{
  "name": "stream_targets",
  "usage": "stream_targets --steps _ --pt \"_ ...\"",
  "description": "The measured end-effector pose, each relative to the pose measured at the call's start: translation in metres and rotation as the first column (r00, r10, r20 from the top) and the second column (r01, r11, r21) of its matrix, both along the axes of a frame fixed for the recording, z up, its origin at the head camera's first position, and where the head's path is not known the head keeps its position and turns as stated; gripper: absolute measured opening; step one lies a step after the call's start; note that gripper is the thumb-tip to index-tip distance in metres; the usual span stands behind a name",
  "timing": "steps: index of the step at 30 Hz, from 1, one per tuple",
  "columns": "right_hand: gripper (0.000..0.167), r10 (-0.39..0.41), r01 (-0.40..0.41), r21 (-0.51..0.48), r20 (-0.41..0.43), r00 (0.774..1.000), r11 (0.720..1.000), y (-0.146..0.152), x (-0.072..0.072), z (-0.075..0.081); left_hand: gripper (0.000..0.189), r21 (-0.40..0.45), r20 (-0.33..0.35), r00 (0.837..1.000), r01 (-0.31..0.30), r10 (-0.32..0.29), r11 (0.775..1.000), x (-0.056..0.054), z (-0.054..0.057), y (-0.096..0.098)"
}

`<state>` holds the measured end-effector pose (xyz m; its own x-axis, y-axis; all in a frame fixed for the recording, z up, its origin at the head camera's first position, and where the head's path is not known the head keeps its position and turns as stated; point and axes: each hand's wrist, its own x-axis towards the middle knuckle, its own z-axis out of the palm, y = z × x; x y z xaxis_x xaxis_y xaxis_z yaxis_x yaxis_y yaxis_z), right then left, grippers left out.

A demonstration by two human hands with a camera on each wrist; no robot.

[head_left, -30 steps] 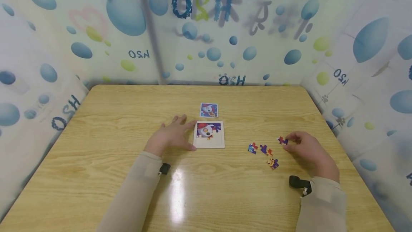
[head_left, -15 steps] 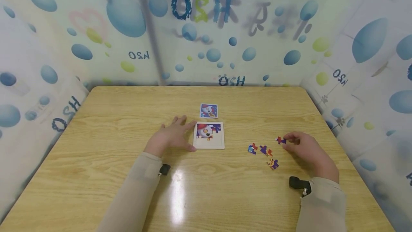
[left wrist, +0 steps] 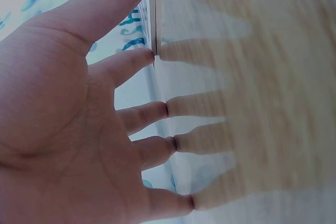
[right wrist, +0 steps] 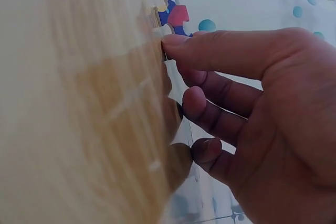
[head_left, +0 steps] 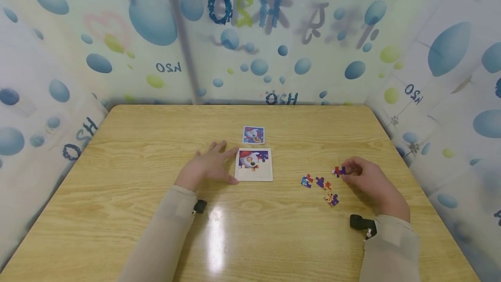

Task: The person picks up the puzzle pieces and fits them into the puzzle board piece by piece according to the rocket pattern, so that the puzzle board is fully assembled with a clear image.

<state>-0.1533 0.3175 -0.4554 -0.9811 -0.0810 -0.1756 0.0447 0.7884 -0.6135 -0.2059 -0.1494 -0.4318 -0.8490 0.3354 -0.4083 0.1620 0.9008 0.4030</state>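
Note:
My left hand (head_left: 211, 166) lies at the left side of a square white puzzle tray (head_left: 260, 177), fingers spread. Its thumb and index finger reach the tray's left corners; in the left wrist view its fingertips (left wrist: 152, 55) rest on the tabletop. Joined pieces in the tray's upper half form part of a white-faced character with a red hat; the lower part is mostly bare. Over on the right, my right hand (head_left: 365, 182) pinches a red and purple puzzle piece (head_left: 338, 171) between thumb and index finger. The right wrist view shows that piece (right wrist: 178, 17) beyond the fingertips, low over the table.
Several loose puzzle pieces (head_left: 331, 199) lie between the tray and my right hand, among them a blue and red one (head_left: 306, 181). Behind the tray sits a small picture card (head_left: 253, 135). Printed curtains (head_left: 258, 66) border the wooden table (head_left: 156, 125) at the back and sides.
My right hand has shifted a little to the left with the puzzle piece, bringing it closer to the loose pieces. My left hand and the tray stay where they were.

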Motion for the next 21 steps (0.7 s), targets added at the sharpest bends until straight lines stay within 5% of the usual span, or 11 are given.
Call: stream_targets --steps 11,21 --pt "0.025 -0.009 0.009 0.004 -0.055 0.998 1.0 -0.004 -0.0001 0.0009 0.106 -0.003 -0.003 1.0 0.001 -0.001 1.0 0.0003 0.0002 -0.0002" --pt "0.039 -0.004 0.006 -0.042 0.03 1.0 0.999 -0.0061 -0.0032 0.006 0.107 0.0 -0.007 1.0 0.0 0.0 1.0 -0.0006 -0.0004 0.0002"
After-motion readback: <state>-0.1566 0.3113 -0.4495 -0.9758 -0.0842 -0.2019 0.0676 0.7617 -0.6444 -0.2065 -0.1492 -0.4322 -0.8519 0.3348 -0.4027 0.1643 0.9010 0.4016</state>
